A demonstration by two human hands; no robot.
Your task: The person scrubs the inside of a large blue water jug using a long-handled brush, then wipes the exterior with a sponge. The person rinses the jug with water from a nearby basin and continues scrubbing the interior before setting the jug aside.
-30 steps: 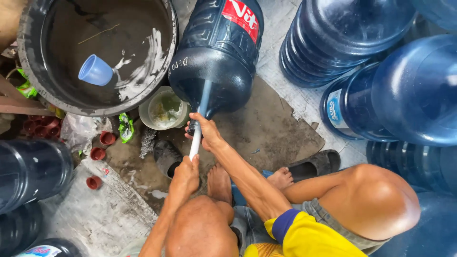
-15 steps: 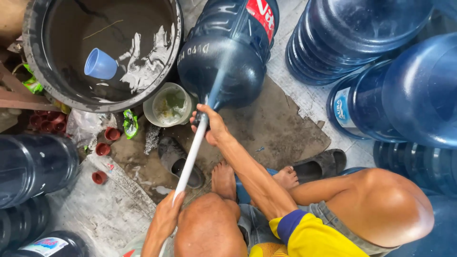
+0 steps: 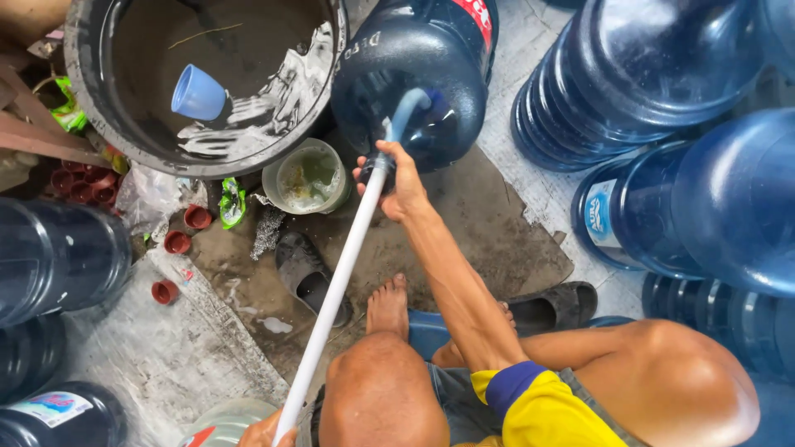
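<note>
A big dark-blue water jug [image 3: 422, 83] lies on its side just beyond the right hand [image 3: 397, 186], which is closed around the jug's neck and a long white pipe [image 3: 335, 290] running into it. The left hand [image 3: 265, 432], at the frame's bottom edge, grips the pipe's near end

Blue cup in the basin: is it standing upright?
No, the blue cup lies tipped on its side inside the black basin.
</note>
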